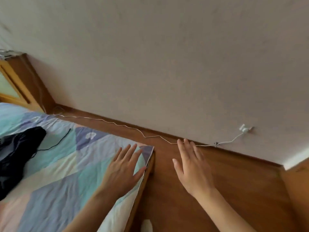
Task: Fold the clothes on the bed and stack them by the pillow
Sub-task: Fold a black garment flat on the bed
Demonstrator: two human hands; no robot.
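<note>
Clothes: dark, black garment (15,153) lying crumpled and unfolded on the bed, at the far left of the view, partly cut off by the frame edge. A thin black cord (56,142) trails from it across the cover toward the wall.
Bed: bed (55,174) covered with a quilt patterned in pale blue, teal, lavender and pink triangles. Its near corner points toward the middle of the view, with a wooden frame edge showing beneath the quilt.
Left hand: left hand (124,168) stretched out with fingers straight and spread, palm down, holding nothing. It sits over the quilt close to the bed corner; whether it touches the fabric cannot be told. It is well apart from the dark garment.
Right hand: right hand (192,166) also released, fingers straight and close together, palm down, gripping nothing. It hangs over the floor just beyond the bed corner.
Floor: brown wooden floor (225,190) between bed and wall.
Cable: thin white cable (127,126) running along the floor beside the skirting, ending at a white plug (245,129) low on the wall.
Wall: plain pale wall (167,56) filling the upper view.
Furniture: wooden piece (21,84) in the left corner, beyond the bed.
</note>
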